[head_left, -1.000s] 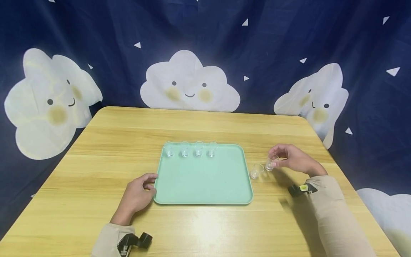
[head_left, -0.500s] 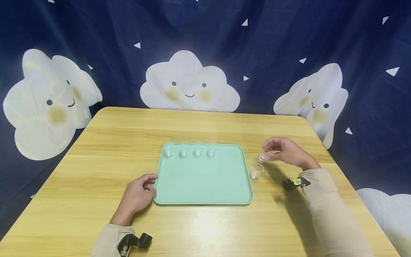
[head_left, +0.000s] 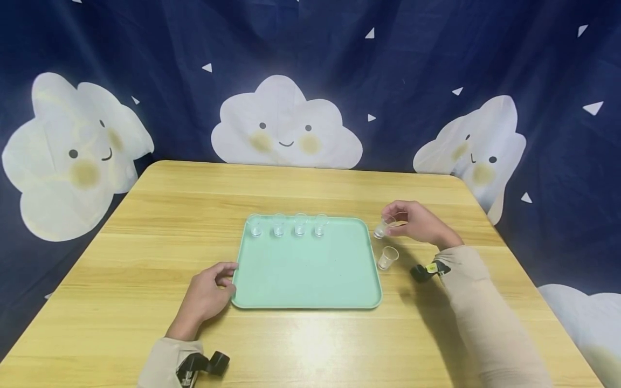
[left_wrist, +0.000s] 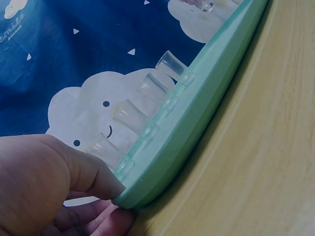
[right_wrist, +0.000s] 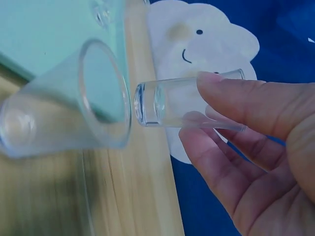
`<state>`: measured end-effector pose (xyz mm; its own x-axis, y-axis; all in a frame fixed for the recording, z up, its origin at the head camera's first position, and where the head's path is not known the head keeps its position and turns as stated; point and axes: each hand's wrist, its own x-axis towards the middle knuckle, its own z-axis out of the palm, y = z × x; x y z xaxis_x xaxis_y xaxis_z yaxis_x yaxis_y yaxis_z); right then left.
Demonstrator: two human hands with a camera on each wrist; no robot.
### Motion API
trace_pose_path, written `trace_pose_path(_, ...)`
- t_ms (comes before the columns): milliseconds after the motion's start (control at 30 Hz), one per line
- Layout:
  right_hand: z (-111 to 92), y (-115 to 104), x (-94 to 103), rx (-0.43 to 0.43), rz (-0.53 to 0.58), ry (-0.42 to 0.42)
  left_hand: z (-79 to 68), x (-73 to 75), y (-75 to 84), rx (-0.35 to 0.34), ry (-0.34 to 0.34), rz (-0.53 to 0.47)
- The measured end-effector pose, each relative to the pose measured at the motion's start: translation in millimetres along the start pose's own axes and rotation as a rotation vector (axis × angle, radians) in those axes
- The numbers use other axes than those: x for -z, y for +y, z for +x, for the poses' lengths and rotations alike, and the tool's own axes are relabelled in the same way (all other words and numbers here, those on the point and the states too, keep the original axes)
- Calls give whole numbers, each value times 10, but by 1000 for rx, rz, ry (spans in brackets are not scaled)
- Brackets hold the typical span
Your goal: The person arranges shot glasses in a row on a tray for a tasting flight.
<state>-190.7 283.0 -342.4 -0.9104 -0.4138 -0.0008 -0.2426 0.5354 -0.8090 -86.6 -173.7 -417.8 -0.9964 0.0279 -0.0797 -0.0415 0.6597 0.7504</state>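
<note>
My right hand (head_left: 421, 223) pinches a clear shot glass (right_wrist: 170, 105) by its upper part between thumb and fingers. It is just beyond the right rim of the mint-green tray (head_left: 310, 275), near the far corner. A second shot glass (head_left: 387, 259) stands upright on the table beside the tray's right edge, nearer than the held one. My left hand (head_left: 206, 291) holds the tray's left edge, with thumb and fingertips at the rim in the left wrist view. Along the tray's far side several clear shot glasses (left_wrist: 135, 120) stand upright in a row, from the left corner to past the middle.
The tray lies on a wooden table (head_left: 310, 350) with rounded far corners. A dark blue curtain (head_left: 310, 43) with white clouds hangs behind it. Each sleeve carries a black wrist camera (head_left: 218, 364).
My right hand has carried its shot glass leftward and away from me, past the standing glass, to the tray's far right side. The left hand and tray have stayed put.
</note>
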Motion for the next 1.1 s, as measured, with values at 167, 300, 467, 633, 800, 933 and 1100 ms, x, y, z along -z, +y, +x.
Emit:
trace_pose_path(167,105,-22,-76,41,25,-12,0,0,1,-1,0,4)
trace_pose_path(300,176,-26,-136,68,21,-16,-5,1,5,1,-3,3)
trace_pose_path(467,248,-37,-203,62,11,-26,-9,2,7,-1,-8,2)
trace_pose_path(633,328,-78,-270,49,19,-35,-10,5,7,0,-8,-7)
trace_pose_path(800,398,-122,-345,38,2,-28,-8,7,6,-3,-7,-8)
trace_pose_path(933,453,-151,-423,37,-26,-20,-8,6,2,-4,-8,-6)
trace_pose_path(1100,522,-172,-522,38,-77,-1,-6,1,0,-5,-6,-11)
